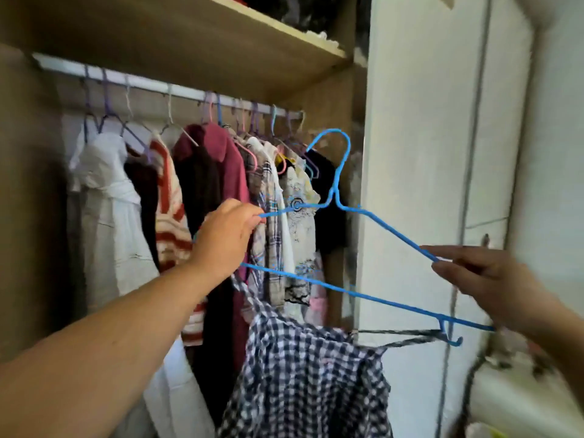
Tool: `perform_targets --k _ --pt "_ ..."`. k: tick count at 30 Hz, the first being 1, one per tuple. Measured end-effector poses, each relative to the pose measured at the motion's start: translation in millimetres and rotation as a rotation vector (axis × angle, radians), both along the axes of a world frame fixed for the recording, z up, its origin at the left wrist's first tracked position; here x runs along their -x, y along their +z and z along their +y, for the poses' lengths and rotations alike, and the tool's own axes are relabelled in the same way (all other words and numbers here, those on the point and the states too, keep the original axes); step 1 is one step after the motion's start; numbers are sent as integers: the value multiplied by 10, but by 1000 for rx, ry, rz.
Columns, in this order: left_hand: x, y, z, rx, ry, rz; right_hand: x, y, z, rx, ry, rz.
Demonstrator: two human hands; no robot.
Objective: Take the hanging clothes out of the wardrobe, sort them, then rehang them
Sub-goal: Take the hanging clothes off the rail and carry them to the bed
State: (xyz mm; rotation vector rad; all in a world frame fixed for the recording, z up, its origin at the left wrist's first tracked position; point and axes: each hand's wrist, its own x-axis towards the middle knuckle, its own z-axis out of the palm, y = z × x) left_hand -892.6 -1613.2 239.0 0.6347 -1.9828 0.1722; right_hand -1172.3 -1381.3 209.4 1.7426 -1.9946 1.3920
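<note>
**Left forearm up front, blue hanger held between both hands**

Left forearm crosses the lower corner of the view, and the left hand (226, 235) has its fingers curled tight on the left end of a blue wire hanger (333, 197). At the other end, the right hand (486, 279) pinches the hanger's sloping right arm between thumb and fingertips, though motion blur softens the grip. The hanger is tilted, lower on the right, in front of the open wardrobe, and its hook is off the rail (189, 93).

A navy-and-white gingham garment (303, 374) droops below the hanger's bottom bar, with one thin strap caught on the small hook near the hanger's right end.

Behind, a white dress (107, 200), a red-striped top (167, 222), a maroon garment (221, 153) and a plaid shirt (271, 216) hang packed along the rail under a wooden shelf (221, 36). A white wardrobe door (410, 153) stands to the right.
</note>
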Motion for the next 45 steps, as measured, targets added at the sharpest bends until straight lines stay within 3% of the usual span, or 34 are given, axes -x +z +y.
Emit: perform_targets --k 5,10,22,31,36,41,45 --pt "416 -500 -6 -65 -293 -81 -55 -483 448 -84 -318 -18" --pt "536 -1008 102 -156 -497 -147 -621 -937 856 -139 -611 -20" --pt "197 -1878 929 -225 -967 -478 -2808 -2146 2013 -234 -1040 -488" --pt "-107 -2675 2609 -182 -1393 -871 -4620 -3000 3385 -281 -1358 -858" --pt "-419 -3140 3944 -172 -1591 -1081 -5697 -3224 4206 -197 -1587 -1020" --pt "-852 -3657 5255 -148 -1653 -1273 -6536 -3492 4966 -137 -1715 -1138" --pt "-1150 -4081 6207 -114 -1609 -1324 -6869 -3931 5561 -83 -1837 -1191"
